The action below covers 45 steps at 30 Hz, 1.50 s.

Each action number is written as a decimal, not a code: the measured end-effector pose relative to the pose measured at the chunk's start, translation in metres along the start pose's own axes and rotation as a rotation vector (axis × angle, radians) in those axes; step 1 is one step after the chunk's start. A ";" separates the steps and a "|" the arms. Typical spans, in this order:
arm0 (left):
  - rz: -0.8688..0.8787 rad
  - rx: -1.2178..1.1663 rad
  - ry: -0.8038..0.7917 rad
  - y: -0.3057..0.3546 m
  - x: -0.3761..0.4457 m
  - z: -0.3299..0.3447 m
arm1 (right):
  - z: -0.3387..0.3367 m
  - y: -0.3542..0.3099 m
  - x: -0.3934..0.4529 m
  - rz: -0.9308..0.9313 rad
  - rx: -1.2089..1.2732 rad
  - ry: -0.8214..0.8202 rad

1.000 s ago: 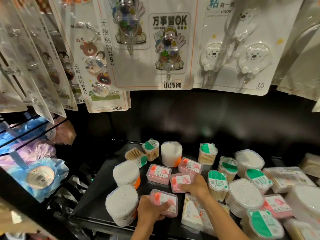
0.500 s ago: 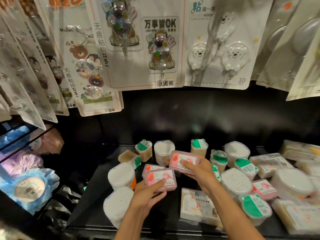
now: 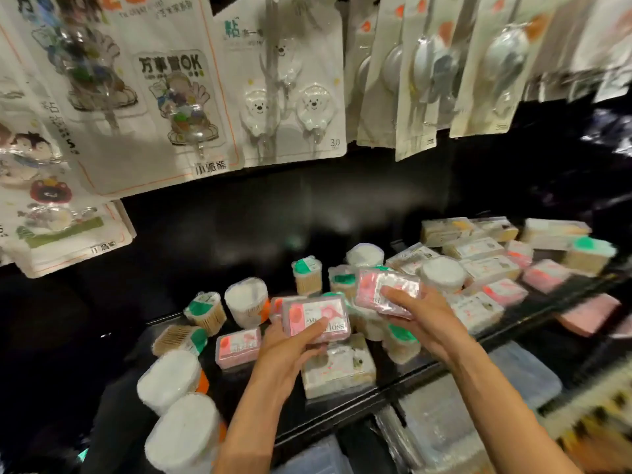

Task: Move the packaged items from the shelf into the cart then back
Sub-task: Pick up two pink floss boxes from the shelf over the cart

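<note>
My left hand (image 3: 290, 347) grips a pink dental floss box (image 3: 316, 318) from below, thumb across its label, lifted above the black shelf (image 3: 239, 388). Further right, my right hand (image 3: 415, 314) holds a second pink floss box (image 3: 379, 289), also raised off the shelf. A third pink floss box (image 3: 237, 347) lies flat on the shelf just left of my left hand. No cart is in view.
Round tubs of cotton swabs (image 3: 169, 379), green-lidded toothpick jars (image 3: 306, 275) and flat clear packs (image 3: 337, 369) crowd the shelf. More pink and white packs (image 3: 489, 268) pile up at the right. Carded hook packages (image 3: 294, 80) hang above. Clear bins (image 3: 526, 374) sit below.
Both hands have lifted their floss boxes higher off the shelf and carried them to the right. The view has swung rightward, and the image is motion-blurred.
</note>
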<state>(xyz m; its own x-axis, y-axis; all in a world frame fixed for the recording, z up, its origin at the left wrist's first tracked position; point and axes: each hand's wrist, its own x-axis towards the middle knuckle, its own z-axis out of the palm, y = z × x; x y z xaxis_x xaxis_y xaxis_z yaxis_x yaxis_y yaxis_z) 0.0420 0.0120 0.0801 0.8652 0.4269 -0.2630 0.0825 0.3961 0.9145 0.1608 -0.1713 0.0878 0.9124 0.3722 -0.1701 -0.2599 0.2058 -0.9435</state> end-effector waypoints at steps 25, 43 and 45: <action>-0.312 0.359 -0.769 -0.247 -0.125 0.512 | -0.519 -0.064 -0.307 -0.117 0.138 0.867; -0.476 0.480 -1.127 -0.404 -0.129 0.820 | -0.785 -0.085 -0.347 -0.107 0.285 1.179; -0.491 0.493 -1.138 -0.422 -0.126 0.856 | -0.816 -0.095 -0.343 -0.087 0.296 1.194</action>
<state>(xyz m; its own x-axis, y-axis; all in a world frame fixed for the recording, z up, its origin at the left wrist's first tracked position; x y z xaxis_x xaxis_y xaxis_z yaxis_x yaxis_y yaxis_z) 0.3216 -0.9049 -0.0093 0.6025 -0.6823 -0.4141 0.4626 -0.1243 0.8778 0.1310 -1.0570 0.0033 0.6066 -0.6811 -0.4100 -0.1036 0.4436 -0.8902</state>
